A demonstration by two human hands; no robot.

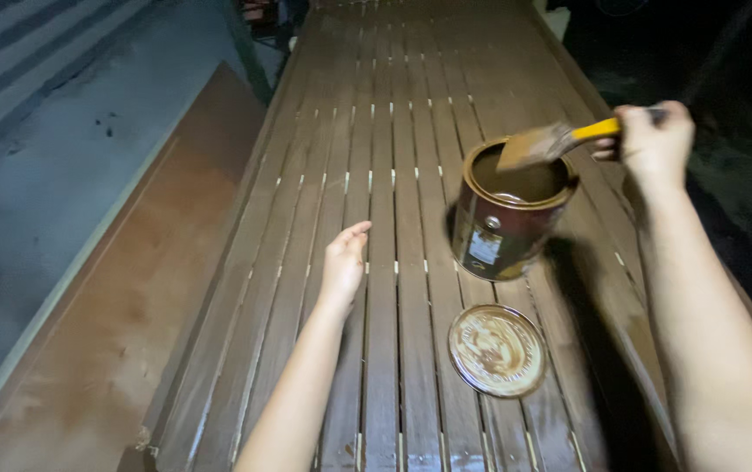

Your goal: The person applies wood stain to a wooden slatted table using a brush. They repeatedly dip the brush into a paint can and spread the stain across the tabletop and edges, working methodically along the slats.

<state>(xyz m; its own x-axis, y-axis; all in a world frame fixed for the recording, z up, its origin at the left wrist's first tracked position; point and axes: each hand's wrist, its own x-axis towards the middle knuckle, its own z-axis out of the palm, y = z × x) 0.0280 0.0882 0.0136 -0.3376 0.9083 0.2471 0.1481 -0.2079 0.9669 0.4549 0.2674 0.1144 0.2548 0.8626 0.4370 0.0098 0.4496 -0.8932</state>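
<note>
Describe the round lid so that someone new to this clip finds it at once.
On the long slatted wooden surface, find the open paint can below the brush in the right hand. The lid lies flat just nearer the camera: a round, stain-smeared metal disc.

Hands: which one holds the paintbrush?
The right hand grips the yellow-handled paintbrush over the open paint can. The left hand holds nothing, lying flat on the slatted wood.

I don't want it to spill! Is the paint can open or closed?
Open. The paint can stands upright with brown liquid showing inside, and its round lid lies flat on the slatted wood beside it.
</note>
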